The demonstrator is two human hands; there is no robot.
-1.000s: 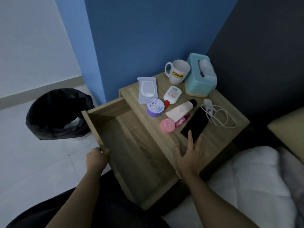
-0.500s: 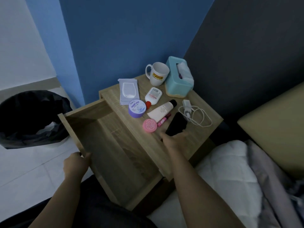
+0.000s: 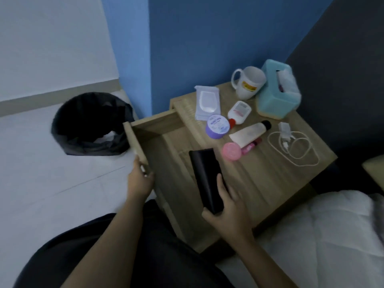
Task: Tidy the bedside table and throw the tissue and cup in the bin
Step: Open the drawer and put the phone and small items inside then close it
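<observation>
Bedside table (image 3: 270, 173) centre-right, drawer (image 3: 155, 123) open. Left hand (image 3: 141, 181) grips the drawer's front edge. Right hand (image 3: 226, 206) is wrapped round a black phone (image 3: 205, 177), held over the drawer/tabletop edge. Mug (image 3: 249, 84) and tissue box (image 3: 274, 96) upper right on the tabletop. Bin (image 3: 91, 125) on the floor, left of frame.

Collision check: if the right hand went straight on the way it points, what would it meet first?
Probably the wipes pack, passing just left of the jar; the phone in the right hand leads. Depth unclear.
</observation>
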